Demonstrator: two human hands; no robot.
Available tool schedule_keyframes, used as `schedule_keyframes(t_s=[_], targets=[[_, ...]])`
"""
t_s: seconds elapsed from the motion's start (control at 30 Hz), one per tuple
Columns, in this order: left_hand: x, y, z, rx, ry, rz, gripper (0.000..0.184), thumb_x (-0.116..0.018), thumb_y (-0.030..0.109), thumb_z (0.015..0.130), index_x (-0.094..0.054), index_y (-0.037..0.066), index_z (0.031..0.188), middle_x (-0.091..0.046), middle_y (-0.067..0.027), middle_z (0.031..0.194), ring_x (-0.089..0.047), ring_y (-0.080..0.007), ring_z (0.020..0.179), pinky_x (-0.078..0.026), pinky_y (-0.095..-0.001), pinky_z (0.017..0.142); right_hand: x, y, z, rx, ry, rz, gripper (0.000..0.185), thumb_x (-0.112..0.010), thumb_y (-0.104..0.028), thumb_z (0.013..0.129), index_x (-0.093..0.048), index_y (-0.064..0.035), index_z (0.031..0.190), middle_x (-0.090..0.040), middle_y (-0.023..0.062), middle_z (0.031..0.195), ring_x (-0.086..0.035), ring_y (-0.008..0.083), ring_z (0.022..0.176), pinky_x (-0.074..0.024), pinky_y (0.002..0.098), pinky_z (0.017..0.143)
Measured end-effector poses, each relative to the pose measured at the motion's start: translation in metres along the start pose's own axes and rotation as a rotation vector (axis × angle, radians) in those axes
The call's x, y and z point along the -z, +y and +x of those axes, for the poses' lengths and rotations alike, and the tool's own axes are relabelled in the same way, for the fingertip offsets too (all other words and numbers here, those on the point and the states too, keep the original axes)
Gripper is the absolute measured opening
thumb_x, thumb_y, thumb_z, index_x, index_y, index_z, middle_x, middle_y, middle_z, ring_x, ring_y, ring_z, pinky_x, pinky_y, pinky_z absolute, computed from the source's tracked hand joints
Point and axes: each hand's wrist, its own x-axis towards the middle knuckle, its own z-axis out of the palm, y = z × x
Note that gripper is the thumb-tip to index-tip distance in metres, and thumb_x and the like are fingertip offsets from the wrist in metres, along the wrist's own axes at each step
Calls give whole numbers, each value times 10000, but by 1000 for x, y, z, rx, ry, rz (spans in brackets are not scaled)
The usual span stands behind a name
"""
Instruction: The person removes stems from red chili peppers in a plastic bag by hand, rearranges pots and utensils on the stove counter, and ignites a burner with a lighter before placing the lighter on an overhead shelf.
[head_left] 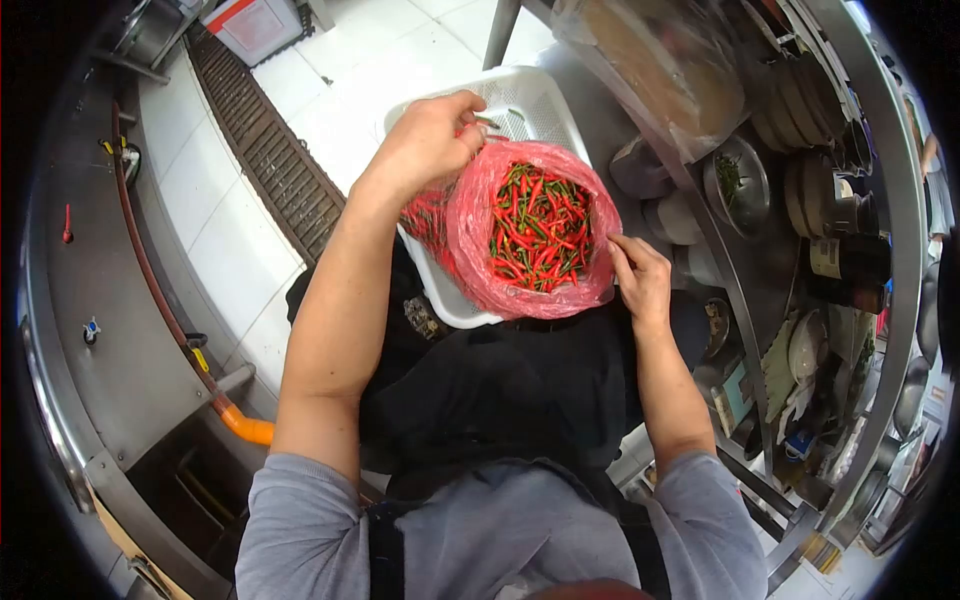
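An open pink plastic bag [470, 240] full of red and green chillies [540, 225] rests on a white perforated basket [550, 100]. My right hand [640, 275] pinches the bag's rim on its right side. Over the basket's upper left part is my left hand [435, 135], its fingers curled; what lies between the fingertips is too small to make out. A few chillies show in the basket beside these fingertips. More red shows through the bag's left side, below my left wrist.
Steel shelves with stacked pots, a metal bowl of green items [735, 185] and a clear plastic bag [660, 70] stand on the right. A drain grate [265, 140] crosses the tiled floor. At left is a steel counter [130, 300] with an orange pipe [245, 425].
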Motion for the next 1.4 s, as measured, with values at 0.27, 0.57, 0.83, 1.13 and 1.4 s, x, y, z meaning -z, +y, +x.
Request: schedule_keyframes(t_s=[0.27, 0.57, 0.83, 1.13, 1.4], targets=[[-6, 1, -12, -100, -75, 132, 374, -610, 152, 816, -617, -3, 1156, -683, -220, 977, -662, -359, 935, -518, -407, 847, -65, -55, 30, 89, -115, 42, 279, -725, -233, 819, -689, -6, 977, -665, 163, 821, -662, 301, 727, -508, 394, 669], [4, -5, -27, -90, -49, 91, 351, -608, 141, 821, -621, 1, 1143, -689, -205, 947, -676, -328, 882, -533, -386, 811, -41, -39, 33, -127, -132, 270, 149, -731, -118, 819, -710, 1, 907, -672, 60, 758, -627, 143, 668, -486, 283, 625], [-31, 17, -40, -95, -282, -347, 292, -657, 135, 851, -639, 22, 1119, -687, -90, 982, -655, -174, 891, -530, -318, 803, -5, -39, 17, -396, 38, 921, 124, -659, -38, 882, -659, 37, 980, -674, 83, 831, -632, 135, 628, -499, 233, 561], [-81, 34, -50, -152, -686, -1058, 418, -631, 178, 932, -504, 23, 1299, -629, -104, 1176, -596, -169, 1079, -486, -290, 890, -6, -59, 14, -300, 45, 1055, 121, -631, -40, 899, -642, 39, 990, -676, 101, 815, -647, 154, 657, -526, 255, 611], [-66, 42, -48, 36, -598, -561, 184, -683, 209, 891, -651, 65, 1002, -644, -9, 753, -597, -82, 682, -464, -243, 591, -1, -43, 4, -228, -177, 520, 169, -655, -115, 897, -696, 37, 958, -672, 62, 724, -625, 109, 639, -497, 251, 593]])
